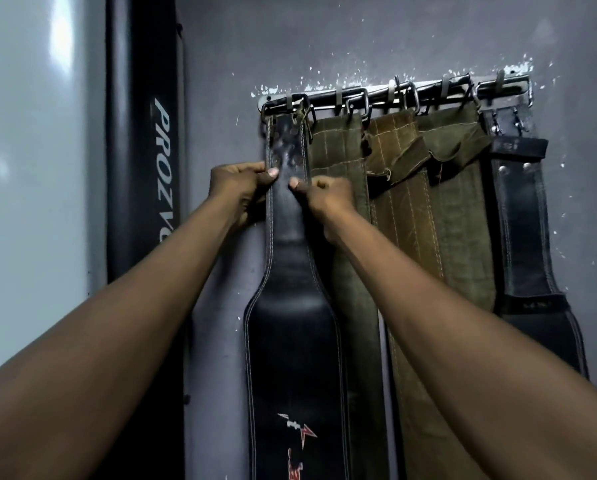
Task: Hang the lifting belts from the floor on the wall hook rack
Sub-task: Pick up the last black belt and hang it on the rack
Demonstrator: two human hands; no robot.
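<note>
A metal wall hook rack (511,87) runs along the grey wall. A black leather lifting belt (290,327) with a red and white logo hangs from the rack's leftmost hook by its buckle. My left hand (236,187) pinches the belt's narrow strap from the left edge. My right hand (324,199) pinches the same strap from the right edge. Both thumbs press on the strap's front. Olive green belts (338,157) and a brown-green belt (404,209) hang to the right. Another black belt (522,230) hangs at the rack's right end.
A tall black padded post (141,140) with white lettering stands against the wall left of the rack. A glossy pale panel (30,168) fills the far left. White chipped paint marks surround the rack on the grey wall (324,36).
</note>
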